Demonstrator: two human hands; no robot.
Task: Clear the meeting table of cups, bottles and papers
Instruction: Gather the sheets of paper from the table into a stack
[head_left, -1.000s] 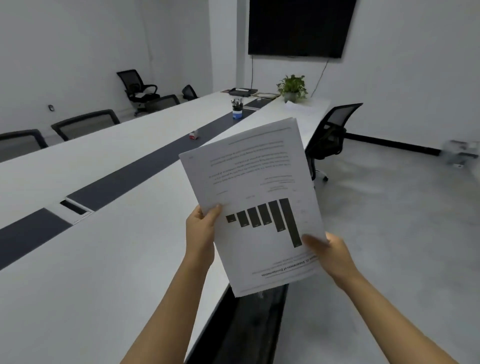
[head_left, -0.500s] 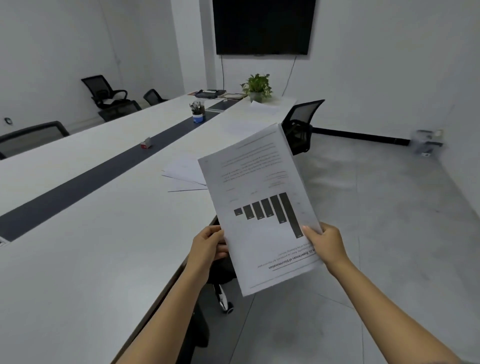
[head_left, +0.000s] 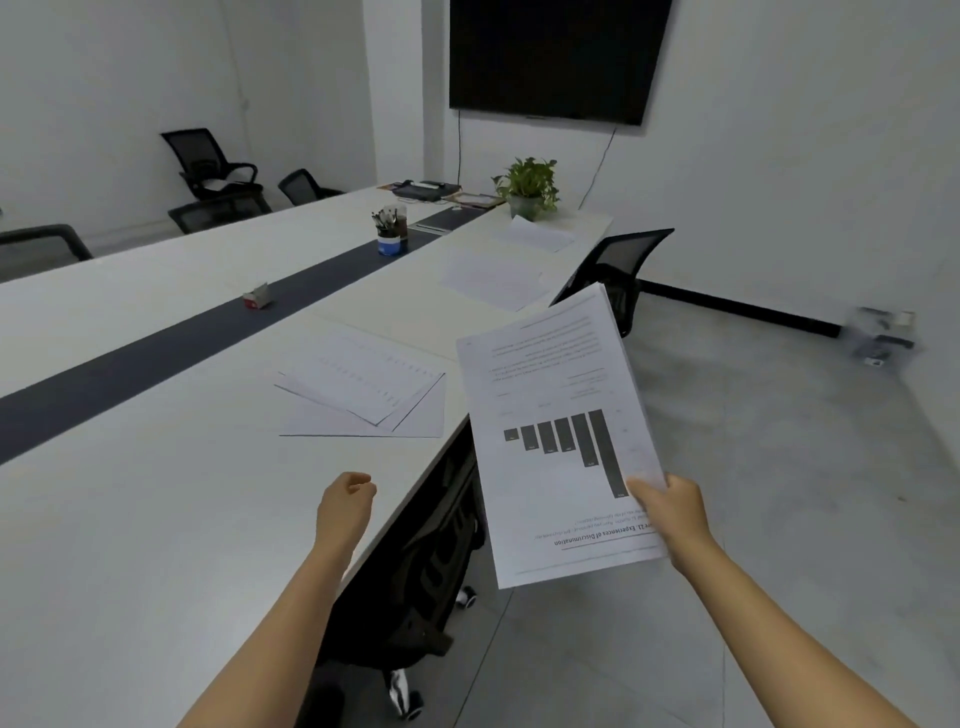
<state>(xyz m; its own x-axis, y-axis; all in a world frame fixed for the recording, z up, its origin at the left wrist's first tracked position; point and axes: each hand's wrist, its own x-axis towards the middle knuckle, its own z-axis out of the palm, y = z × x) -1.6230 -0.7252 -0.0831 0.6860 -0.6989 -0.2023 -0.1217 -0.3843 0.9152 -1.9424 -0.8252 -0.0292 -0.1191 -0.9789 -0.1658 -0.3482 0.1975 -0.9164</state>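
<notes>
My right hand (head_left: 667, 514) grips a stack of printed papers (head_left: 558, 431) with a bar chart, held upside down beyond the table's right edge. My left hand (head_left: 345, 501) hovers over the white meeting table (head_left: 130, 519) with its fingers curled and nothing in it. A fanned pile of papers (head_left: 363, 389) lies on the table ahead of that hand. Further along lie another sheet (head_left: 491, 278) and a third sheet (head_left: 535, 234) near the far end.
A pen cup (head_left: 389, 234) and a small red and white box (head_left: 258, 299) stand on the dark centre strip. A potted plant (head_left: 527, 187) and dark items sit at the far end. Black chairs (head_left: 618, 270) line the table; one (head_left: 426, 571) is tucked below me.
My left hand has let go of the stack and drawn back over the table. The view has advanced along the table, bringing more loose papers into sight.
</notes>
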